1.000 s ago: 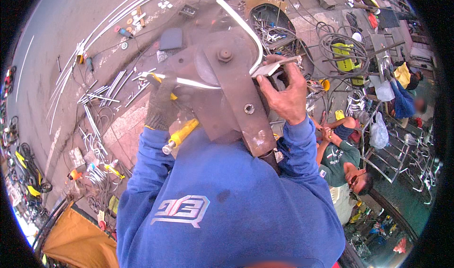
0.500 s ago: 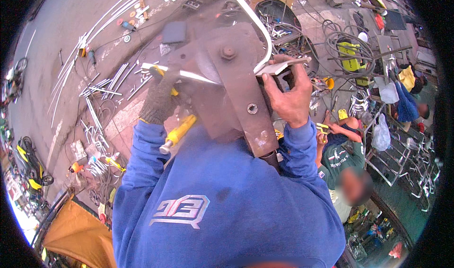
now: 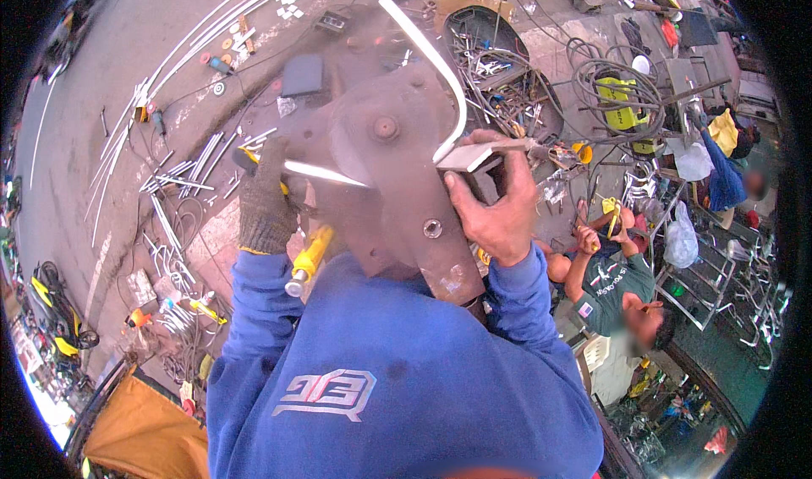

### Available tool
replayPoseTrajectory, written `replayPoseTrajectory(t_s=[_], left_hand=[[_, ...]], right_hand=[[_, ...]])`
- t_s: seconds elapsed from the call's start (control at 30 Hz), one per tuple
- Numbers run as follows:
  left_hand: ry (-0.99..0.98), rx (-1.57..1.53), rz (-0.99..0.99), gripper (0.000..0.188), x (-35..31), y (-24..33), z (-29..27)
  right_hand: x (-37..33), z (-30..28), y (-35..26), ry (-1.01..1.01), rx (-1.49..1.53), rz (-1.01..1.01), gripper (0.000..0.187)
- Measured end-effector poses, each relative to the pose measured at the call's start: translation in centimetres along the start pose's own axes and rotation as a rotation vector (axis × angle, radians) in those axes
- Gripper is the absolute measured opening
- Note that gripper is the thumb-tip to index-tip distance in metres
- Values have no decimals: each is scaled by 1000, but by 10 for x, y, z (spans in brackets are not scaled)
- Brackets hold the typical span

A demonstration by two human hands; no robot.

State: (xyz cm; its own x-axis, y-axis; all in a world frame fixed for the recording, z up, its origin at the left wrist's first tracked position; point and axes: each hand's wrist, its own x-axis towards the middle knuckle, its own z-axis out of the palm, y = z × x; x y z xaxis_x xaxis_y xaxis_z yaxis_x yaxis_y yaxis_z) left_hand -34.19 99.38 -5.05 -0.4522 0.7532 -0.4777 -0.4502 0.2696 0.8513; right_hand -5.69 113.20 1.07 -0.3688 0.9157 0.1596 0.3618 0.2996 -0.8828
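My left hand (image 3: 264,204), in a grey knit glove, grips a yellow handle (image 3: 309,254) beside a rusty brown metal bending plate (image 3: 397,183) with a bolt in its middle. My right hand (image 3: 495,208), bare, clamps a flat white metal strip (image 3: 431,65) against the plate's right edge. The strip curves up and away from the plate in an arc. A second short white piece lies across the plate near my left hand. My blue sleeves and sweatshirt fill the lower view.
Several white metal strips (image 3: 182,170) lie scattered on the concrete ground at left. A round bin of metal scraps (image 3: 499,65) stands behind the plate. A person in a green shirt (image 3: 613,284) sits at right. Coiled cables and a yellow machine (image 3: 622,98) stand at upper right.
The plate and the curved strip have shifted slightly in view as my head moved. Both hands keep their grips; the left hand and yellow handle sit a little lower.
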Motion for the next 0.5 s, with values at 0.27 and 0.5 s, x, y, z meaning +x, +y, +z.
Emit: replayPoseTrajectory(t_s=[0.27, 0.5], left_hand=[[192, 61, -78, 28, -9, 10, 14], [-172, 937, 647, 43, -9, 28, 2]], right_hand=[[-8, -6, 12, -55, 27, 40, 56], [-78, -34, -9, 72, 71, -31, 71]])
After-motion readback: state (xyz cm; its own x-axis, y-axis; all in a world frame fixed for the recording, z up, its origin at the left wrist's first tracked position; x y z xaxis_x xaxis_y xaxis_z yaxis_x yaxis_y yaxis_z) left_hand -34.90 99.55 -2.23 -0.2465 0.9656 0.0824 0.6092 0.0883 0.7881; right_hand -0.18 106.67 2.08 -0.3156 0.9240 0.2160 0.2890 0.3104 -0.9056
